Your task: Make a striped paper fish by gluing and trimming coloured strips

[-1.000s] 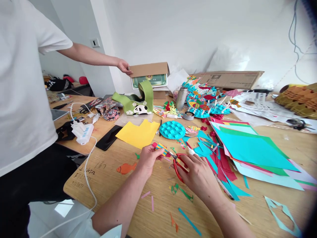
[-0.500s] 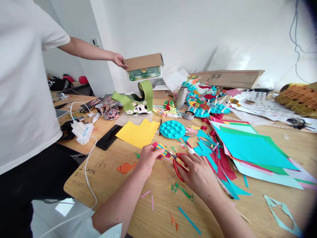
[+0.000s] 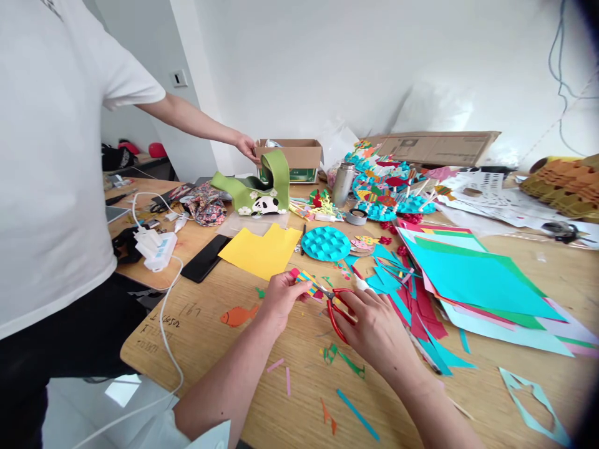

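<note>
Between the thumb and fingers of my left hand (image 3: 281, 300) is a small striped paper piece (image 3: 306, 280) in yellow and blue with a red end. My right hand (image 3: 369, 318) grips red-handled scissors (image 3: 337, 315), whose blades point left and meet the paper's edge. Whether the blades are fully closed is too small to tell. Left of my left wrist lies an orange paper fish (image 3: 238, 316). Green paper scraps (image 3: 344, 360) lie below the scissors. Just beyond my hands sits a round turquoise woven paper disc (image 3: 326, 243).
At left a person in a white shirt (image 3: 56, 156) reaches to a cardboard box (image 3: 299, 149). Coloured paper sheets (image 3: 486, 280) are stacked at right. A phone (image 3: 204, 258), yellow paper (image 3: 262, 249), a power strip (image 3: 156, 249) with a trailing cable and a metal bottle (image 3: 344, 184) surround the work area.
The other person has lowered the box from the air onto the far side of the table and tilted it upright. Both my hands have barely moved.
</note>
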A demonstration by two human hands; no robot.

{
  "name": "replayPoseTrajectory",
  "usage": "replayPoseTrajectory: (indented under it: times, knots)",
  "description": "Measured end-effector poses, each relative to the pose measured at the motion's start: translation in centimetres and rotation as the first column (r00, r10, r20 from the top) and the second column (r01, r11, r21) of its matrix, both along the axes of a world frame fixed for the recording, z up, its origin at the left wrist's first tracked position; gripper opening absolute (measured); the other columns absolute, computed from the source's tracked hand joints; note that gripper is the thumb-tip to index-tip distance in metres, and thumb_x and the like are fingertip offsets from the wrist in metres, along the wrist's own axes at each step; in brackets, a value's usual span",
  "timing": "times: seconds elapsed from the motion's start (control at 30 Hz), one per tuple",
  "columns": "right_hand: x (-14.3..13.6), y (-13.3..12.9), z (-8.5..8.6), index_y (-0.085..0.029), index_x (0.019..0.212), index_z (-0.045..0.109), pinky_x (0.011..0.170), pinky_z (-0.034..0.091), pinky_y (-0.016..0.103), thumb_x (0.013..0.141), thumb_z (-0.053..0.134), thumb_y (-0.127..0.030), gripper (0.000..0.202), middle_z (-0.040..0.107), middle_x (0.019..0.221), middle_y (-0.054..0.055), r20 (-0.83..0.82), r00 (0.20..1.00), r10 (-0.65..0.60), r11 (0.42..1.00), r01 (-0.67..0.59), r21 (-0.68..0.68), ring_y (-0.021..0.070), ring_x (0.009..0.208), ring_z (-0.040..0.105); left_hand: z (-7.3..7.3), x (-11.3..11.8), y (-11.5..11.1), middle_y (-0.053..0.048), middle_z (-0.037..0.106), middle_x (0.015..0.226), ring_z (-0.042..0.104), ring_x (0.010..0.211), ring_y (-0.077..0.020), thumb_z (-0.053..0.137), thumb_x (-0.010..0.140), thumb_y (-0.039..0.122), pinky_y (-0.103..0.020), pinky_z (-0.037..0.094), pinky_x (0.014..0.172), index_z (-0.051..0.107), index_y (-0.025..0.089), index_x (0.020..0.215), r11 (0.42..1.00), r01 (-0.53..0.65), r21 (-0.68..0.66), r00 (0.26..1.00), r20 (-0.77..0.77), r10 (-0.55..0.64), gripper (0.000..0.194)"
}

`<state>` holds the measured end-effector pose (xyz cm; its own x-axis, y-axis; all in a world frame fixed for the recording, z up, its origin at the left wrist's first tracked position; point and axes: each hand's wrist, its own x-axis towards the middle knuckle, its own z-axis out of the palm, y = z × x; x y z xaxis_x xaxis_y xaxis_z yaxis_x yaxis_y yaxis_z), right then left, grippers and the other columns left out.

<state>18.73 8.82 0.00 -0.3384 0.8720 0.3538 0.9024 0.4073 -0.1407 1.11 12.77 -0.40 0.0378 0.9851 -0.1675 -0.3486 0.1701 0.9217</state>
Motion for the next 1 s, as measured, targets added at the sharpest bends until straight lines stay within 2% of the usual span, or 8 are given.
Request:
replayPoseTrajectory:
  times: [0.43,1.0]
  knots:
    - [-0.07,0.01,0.18,-0.018,0.09,0.064,0.069,0.037,0.03,0.09,0.051,-0.034,0.021,0.063,0.076,0.006,-0.04,0.999,0.016,1.0,-0.016,-0.014,0.0208,0.075,0.057,0.14,0.02,-0.05,-0.002,0.064,0.063,0.054,0.054,-0.01,0.078,0.055,0.027,-0.022,0.042,0.053,0.066,0.013,0.065,1.0,0.031,-0.001,0.999,-0.025,-0.031,0.021]
    - [-0.06,0.05,0.04,-0.018,0.088,0.065,0.065,0.036,0.029,0.09,0.051,-0.034,0.021,0.064,0.074,0.005,-0.104,0.994,0.023,1.0,-0.023,-0.003,0.0206,0.072,0.057,0.21,-0.37,0.06,-0.004,0.066,0.066,0.055,0.056,-0.01,0.081,0.057,0.032,-0.021,0.043,0.052,0.067,0.011,0.068,0.992,0.127,-0.002,0.99,0.069,-0.127,0.028]
